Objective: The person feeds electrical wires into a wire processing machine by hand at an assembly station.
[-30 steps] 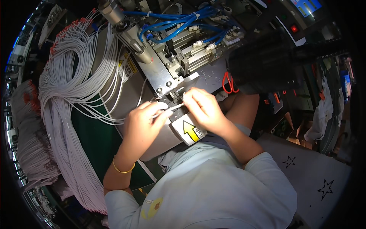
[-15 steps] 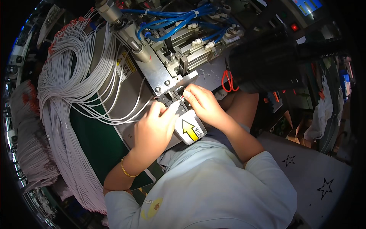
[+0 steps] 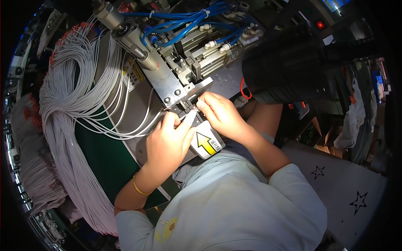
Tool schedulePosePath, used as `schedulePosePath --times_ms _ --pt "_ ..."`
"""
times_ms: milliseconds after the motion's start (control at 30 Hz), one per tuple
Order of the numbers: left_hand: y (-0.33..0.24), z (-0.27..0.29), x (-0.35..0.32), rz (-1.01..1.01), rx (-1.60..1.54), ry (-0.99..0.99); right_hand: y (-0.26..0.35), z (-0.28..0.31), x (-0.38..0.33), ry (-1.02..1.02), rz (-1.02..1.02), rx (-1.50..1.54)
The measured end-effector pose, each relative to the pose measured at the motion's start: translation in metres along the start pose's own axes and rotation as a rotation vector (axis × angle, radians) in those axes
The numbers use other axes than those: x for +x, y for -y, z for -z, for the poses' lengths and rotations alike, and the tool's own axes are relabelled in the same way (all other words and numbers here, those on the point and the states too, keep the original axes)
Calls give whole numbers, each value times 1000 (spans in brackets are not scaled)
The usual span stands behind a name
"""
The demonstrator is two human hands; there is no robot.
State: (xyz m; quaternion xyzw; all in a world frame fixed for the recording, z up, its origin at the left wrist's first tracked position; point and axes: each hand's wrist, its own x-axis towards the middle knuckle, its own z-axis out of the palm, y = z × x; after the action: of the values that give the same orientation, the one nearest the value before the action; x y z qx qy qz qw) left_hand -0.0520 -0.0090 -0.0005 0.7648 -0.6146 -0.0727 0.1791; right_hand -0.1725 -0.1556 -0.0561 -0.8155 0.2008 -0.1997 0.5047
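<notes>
My left hand [image 3: 169, 140] is closed, thumb and forefinger pinched at the front of the bench machine [image 3: 169, 85]. White cables [image 3: 144, 125] run from the left up to its fingers, and one appears to be in its grip. My right hand [image 3: 224, 115] is closed too, its fingertips pinching beside the left thumb tip. A tiny reddish and pale part [image 3: 195, 108] shows between the two hands; the fingers hide most of it. Just below the fingertips sits a white cover with a yellow arrow [image 3: 206, 144].
A thick bundle of white cables [image 3: 58, 108] with red ends hangs over the left side. Blue air hoses [image 3: 180, 25] cross the machine's top. A large black lamp-like housing [image 3: 284, 67] fills the upper right, partly covering red-handled scissors [image 3: 243, 90]. Small clippings [image 3: 224, 81] lie behind the hands.
The view has shifted slightly, so the machine sits a little further left. The black housing now covers more of the scissors. Both hands stay pinched at the same spot.
</notes>
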Motion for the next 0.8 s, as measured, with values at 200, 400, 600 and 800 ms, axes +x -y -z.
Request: schedulePosePath --times_ms 200,400,600,800 --pt "-2 1 0 2 16 -7 -4 -3 1 13 -39 55" --pt "-1 -2 -2 -3 34 6 -5 -5 2 -60 83 -24" --pt "-3 -3 1 -18 32 -10 -4 10 6 11 156 -119" --pt "0 -4 9 -16 -76 5 -14 12 10 128 -9 51"
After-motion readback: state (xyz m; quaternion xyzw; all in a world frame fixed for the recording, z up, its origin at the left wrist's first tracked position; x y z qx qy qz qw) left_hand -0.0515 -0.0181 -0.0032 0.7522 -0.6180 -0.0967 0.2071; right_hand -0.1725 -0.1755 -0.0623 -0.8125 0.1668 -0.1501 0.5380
